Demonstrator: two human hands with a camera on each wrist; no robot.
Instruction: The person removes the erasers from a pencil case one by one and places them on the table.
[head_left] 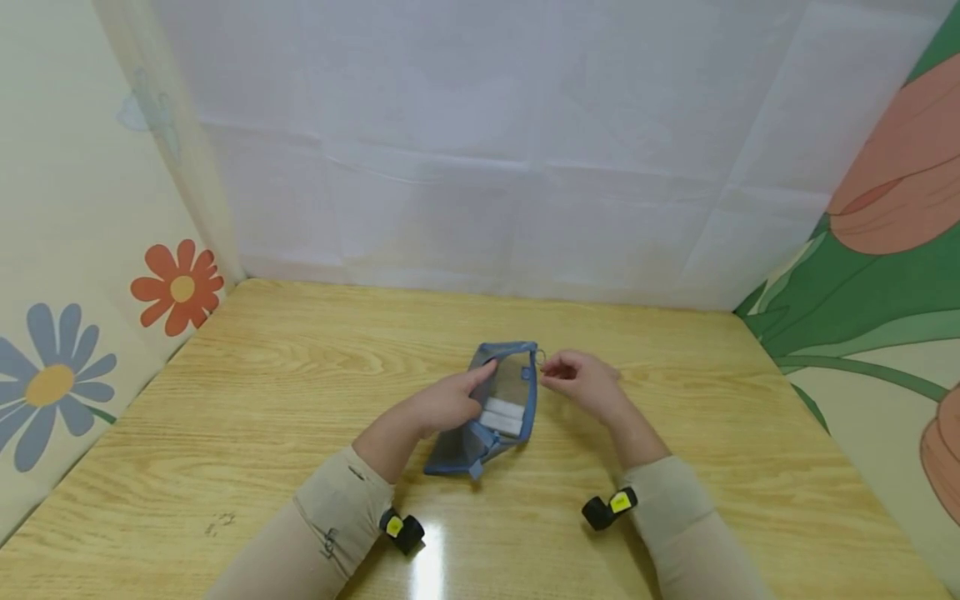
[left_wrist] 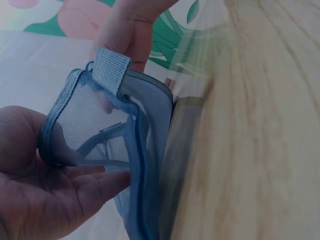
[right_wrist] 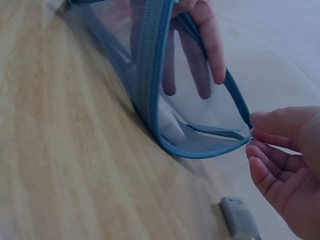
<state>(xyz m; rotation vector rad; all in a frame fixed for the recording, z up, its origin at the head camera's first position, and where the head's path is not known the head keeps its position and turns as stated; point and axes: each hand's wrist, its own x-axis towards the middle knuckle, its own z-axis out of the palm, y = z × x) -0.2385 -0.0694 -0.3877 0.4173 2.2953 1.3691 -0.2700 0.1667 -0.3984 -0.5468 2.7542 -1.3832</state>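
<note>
A blue mesh zipper pouch [head_left: 531,408] gapes over the wooden table in the head view. Two white block-like items [head_left: 504,417] lie inside it. My left hand [head_left: 442,404] grips the pouch's left side, with fingers showing through the mesh in the right wrist view. At the far right corner my right hand [head_left: 585,383] pinches the end of the zipper edge, where a small thin ring [head_left: 541,357] shows. In the right wrist view its thumb and fingertips [right_wrist: 257,120] meet right at that corner. A fabric tab [left_wrist: 112,70] sticks up at the pouch's opposite end.
The wooden table [head_left: 300,350] runs back to a white sheet [head_left: 450,208]. Flower-patterned panels [head_left: 52,383] stand at both sides. A small grey object [right_wrist: 239,217] shows below my right hand in the right wrist view. Black wrist cameras [head_left: 402,530] sit on both sleeves.
</note>
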